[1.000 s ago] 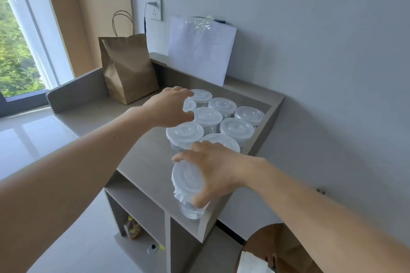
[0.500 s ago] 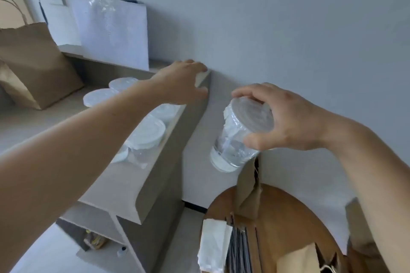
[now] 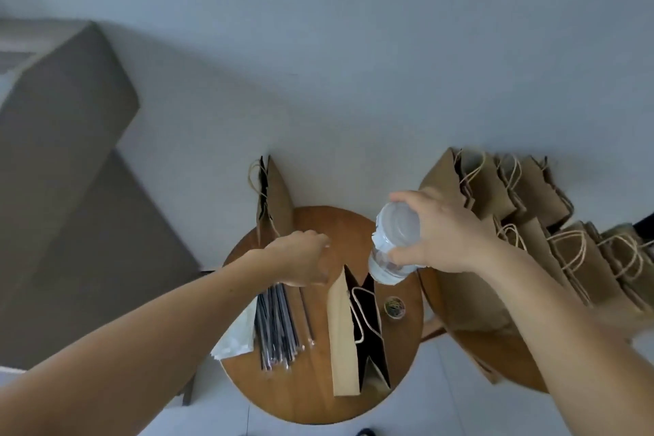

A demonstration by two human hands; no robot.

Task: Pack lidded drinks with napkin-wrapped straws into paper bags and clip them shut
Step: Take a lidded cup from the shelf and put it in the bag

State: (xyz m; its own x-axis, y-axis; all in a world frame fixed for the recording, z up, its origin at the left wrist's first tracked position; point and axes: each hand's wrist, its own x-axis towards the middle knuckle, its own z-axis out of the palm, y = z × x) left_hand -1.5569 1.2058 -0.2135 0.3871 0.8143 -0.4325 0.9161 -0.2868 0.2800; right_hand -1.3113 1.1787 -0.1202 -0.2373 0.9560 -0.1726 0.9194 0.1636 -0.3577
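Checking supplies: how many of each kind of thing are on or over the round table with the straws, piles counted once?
Paper bags: 2, open bag and folded bag
Lidded drink: 1, in right hand
Straw pile: 1
Napkin stack: 1
Clip tub: 1
Total: 6

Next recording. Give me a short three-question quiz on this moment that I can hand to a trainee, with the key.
1. Multiple choice: what does the right hand grip? A) a plate B) a lidded cup C) scissors
2. True or false: the cup already stands inside the open paper bag on the round table.
3. Fill in: between the white napkins and the open bag lies a bundle of dark ____.
Key: 1 B. 2 False: the cup is held in the air over the bag's far end. 3 straws.
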